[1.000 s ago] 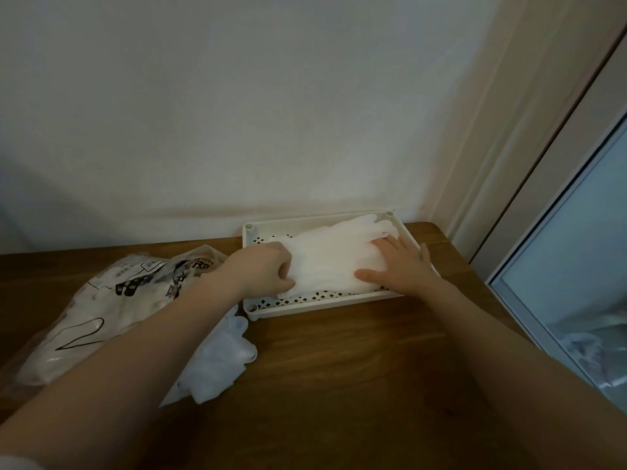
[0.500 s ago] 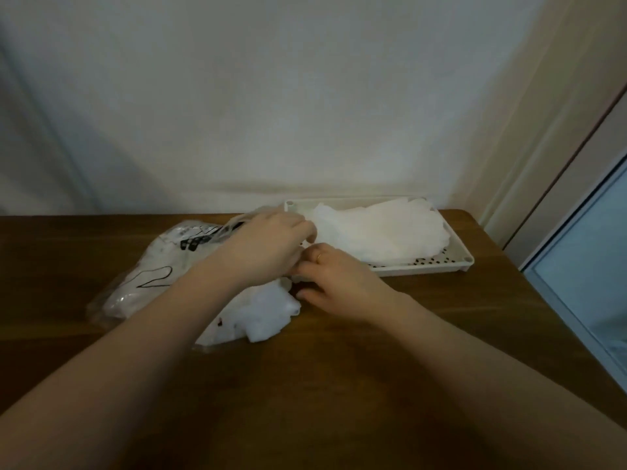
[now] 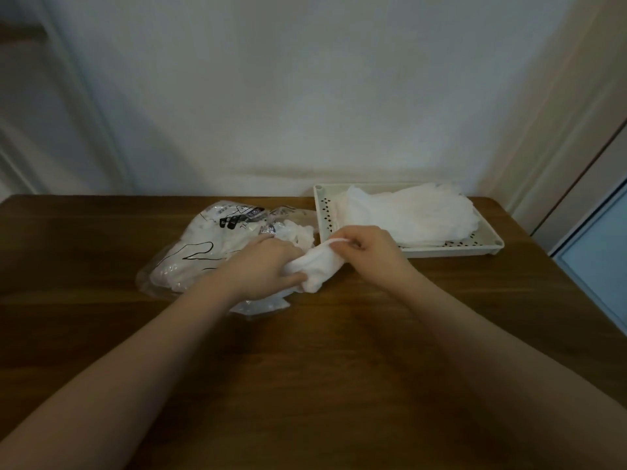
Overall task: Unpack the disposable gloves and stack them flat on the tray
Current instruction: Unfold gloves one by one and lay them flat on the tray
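I'm gripping a crumpled thin white plastic glove (image 3: 317,268) with my left hand (image 3: 268,266) while my right hand (image 3: 368,249) is pinching its cuff, at seven o'clock of the cream perforated plastic tray (image 3: 488,247). Risk: film tearing or staying bunched, disturbing the flat white glove stack (image 3: 407,213).

Two hands, left hand (image 3: 268,266) and right hand (image 3: 369,252), are sharing one crumpled glove (image 3: 317,269), with one bag (image 3: 203,252), one tray (image 3: 458,251) carrying one glove stack (image 3: 407,215), all sitting on one counter (image 3: 339,368).

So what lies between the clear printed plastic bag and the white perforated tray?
Head view: the crumpled white glove, gripped by both hands, left and right.
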`<act>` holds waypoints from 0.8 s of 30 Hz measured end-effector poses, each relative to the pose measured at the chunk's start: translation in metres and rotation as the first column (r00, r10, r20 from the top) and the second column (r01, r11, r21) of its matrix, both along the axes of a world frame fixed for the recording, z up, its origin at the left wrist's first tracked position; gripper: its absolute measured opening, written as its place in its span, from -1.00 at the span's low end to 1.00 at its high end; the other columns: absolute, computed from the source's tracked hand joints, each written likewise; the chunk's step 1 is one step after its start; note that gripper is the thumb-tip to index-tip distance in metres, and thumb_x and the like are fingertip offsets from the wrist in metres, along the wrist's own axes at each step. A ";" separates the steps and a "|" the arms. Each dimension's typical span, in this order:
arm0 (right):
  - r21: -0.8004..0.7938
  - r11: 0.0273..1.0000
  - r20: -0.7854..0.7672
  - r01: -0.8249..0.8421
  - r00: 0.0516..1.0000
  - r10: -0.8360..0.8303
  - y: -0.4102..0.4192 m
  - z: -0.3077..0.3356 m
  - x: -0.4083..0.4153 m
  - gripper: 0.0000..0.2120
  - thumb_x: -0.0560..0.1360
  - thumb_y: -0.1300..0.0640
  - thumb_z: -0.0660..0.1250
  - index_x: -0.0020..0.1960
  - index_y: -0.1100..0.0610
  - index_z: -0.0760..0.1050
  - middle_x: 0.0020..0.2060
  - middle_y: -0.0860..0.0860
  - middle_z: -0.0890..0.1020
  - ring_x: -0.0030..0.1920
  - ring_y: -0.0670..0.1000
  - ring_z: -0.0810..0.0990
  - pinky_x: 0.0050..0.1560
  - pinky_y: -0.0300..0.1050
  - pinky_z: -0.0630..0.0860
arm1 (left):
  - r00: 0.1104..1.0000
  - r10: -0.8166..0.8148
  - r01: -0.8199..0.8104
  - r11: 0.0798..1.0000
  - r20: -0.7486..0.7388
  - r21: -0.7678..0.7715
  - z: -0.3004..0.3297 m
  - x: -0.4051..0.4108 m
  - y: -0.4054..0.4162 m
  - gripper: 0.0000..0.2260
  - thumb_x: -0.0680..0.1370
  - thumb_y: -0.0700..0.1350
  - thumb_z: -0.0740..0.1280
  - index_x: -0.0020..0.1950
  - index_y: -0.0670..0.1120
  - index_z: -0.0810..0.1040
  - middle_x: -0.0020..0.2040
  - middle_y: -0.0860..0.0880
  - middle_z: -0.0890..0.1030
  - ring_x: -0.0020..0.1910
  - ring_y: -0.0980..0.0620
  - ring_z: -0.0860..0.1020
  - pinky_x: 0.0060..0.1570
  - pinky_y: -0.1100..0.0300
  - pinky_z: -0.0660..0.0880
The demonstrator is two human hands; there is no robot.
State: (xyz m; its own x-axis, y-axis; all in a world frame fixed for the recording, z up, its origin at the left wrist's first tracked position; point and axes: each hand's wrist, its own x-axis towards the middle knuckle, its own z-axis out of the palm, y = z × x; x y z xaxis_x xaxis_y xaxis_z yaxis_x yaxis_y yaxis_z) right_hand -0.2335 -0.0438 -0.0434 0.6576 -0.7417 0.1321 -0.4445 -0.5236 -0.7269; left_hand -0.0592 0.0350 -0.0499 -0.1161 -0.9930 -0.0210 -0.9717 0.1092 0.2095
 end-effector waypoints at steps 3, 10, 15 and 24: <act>0.427 0.904 0.295 0.018 0.942 -0.159 0.000 0.005 0.001 -0.88 0.57 0.23 0.22 0.04 0.09 0.50 0.02 0.01 0.55 0.02 -0.03 0.56 -0.05 -0.20 0.59 | 0.958 0.086 -0.095 0.995 -0.272 -0.019 0.000 -0.001 0.007 -0.86 0.57 0.01 0.25 -0.20 0.11 0.44 -0.28 0.05 0.51 -0.33 0.09 0.43 -0.22 0.26 0.36; 0.773 0.606 0.464 -0.187 0.819 -0.338 0.001 0.009 -0.004 -0.91 0.58 0.28 0.19 0.06 0.17 0.42 -0.12 0.12 0.52 -0.44 -0.09 0.44 -0.37 -0.27 0.51 | 0.299 0.158 -0.348 0.936 -0.941 0.047 0.025 -0.012 0.015 -0.73 0.61 -0.09 0.17 0.04 -0.23 0.58 -0.20 -0.06 0.62 -0.22 -0.02 0.54 -0.23 0.28 0.52; 0.728 0.657 0.482 -0.193 0.826 -0.291 -0.005 0.010 -0.014 -0.72 0.48 0.44 0.27 0.09 0.13 0.50 0.02 0.14 0.55 -0.32 -0.07 0.53 -0.28 -0.26 0.55 | -0.330 0.261 -0.263 0.898 -0.907 0.354 0.031 -0.021 0.012 -0.84 0.59 -0.03 0.21 -0.05 -0.10 0.49 -0.43 0.00 0.44 -0.48 0.09 0.42 -0.47 0.31 0.39; 0.727 0.599 0.621 -0.336 0.694 -0.364 -0.007 0.010 -0.021 -0.85 0.57 0.29 0.16 0.06 0.15 0.46 -0.04 0.06 0.60 -0.06 0.00 0.60 -0.04 -0.09 0.60 | -0.532 0.189 -0.332 0.850 -0.826 0.409 0.031 -0.029 0.003 -0.95 0.59 -0.14 0.21 -0.03 -0.07 0.45 -0.54 0.05 0.24 -0.60 0.16 0.18 -0.64 0.38 0.20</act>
